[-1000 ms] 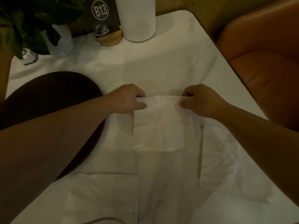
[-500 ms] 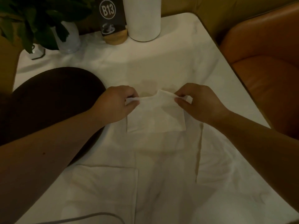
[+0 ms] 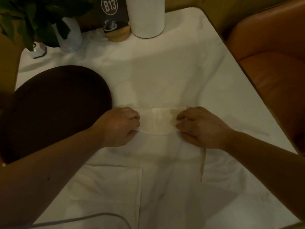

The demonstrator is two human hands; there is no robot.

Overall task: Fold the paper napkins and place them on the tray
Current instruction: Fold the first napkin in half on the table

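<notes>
both hands' grip pins the napkin (image 3: 156,120) ends, left hand (image 3: 121,125) and right hand (image 3: 200,128), mid-tabletop beside the tray (image 3: 54,103); press the crease flat, edges aligned, before lifting.

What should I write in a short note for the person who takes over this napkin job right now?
Left hand: pressing the left end of the folded napkin on the table.
Right hand: pressing the right end of the same napkin.
Tray: dark and round, left of the hands; nothing shows on it.
Done: this napkin lies folded into a narrow strip.
Left: finish this napkin and move it to the tray. Then fold the flat napkins: one near the left forearm, one under the right forearm. There may be more; white on white is hard to tell.
</notes>
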